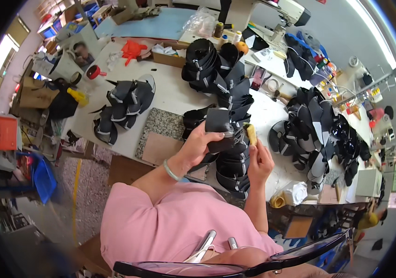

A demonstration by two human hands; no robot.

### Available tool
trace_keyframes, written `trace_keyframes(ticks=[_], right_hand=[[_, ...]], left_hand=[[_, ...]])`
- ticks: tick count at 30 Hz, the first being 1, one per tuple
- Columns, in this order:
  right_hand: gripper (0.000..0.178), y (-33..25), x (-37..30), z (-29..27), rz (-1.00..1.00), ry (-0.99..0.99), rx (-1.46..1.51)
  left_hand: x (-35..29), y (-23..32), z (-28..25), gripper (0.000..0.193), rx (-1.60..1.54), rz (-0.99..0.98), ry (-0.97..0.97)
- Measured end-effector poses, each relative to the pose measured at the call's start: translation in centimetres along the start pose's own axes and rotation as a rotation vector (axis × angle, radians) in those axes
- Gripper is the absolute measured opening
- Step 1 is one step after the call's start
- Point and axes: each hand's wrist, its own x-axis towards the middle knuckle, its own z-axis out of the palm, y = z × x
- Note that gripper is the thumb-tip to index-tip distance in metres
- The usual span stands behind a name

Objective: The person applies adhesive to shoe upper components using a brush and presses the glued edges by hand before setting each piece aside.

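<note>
My left hand is closed on a black shoe upper, its thumb across the near side, and holds it above the table. My right hand pinches a short, cream-yellow stick-like tool just right of the upper; its tip stands close to the piece, and whether they touch I cannot tell. Beneath and between my hands runs an overlapping row of black shoe uppers with pale edges. More uppers are heaped beyond it in a black pile.
A speckled stone slab with a pinkish board lies left of my hands. Small groups of uppers sit farther left, and larger heaps to the right. A phone, a tape roll and a sewing machine are beyond.
</note>
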Motion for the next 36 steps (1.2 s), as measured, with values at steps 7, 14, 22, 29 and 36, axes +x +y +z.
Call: trace_keyframes(ticks=[7, 14, 22, 29, 36], right_hand=[[0.027, -2.2, 2.3, 1.5, -0.160, -0.143, 0.196], [0.029, -2.3, 5.7, 3.7, -0.239, -0.280, -0.153], [0.022, 0.3, 11.1, 4.6, -0.023, -0.141, -0.126], [0.027, 0.9, 8.1, 2.0, 0.326, -0.110, 0.401], [0.030, 3.6, 3.9, 0.0, 0.508, -0.248, 0.306]], left_hand=[[2.3, 3.0, -3.4, 0.032, -0.074, -0.090, -0.017], [3.7, 4.6, -3.6, 0.030, -0.069, -0.161, -0.059], [3.5, 6.5, -4.0, 0.041, -0.082, -0.090, -0.147], [7.9, 9.0, -8.7, 0.057, -0.137, 0.257, -0.174], [14.8, 17.8, -14.8, 0.042, -0.336, 0.841, -0.061]])
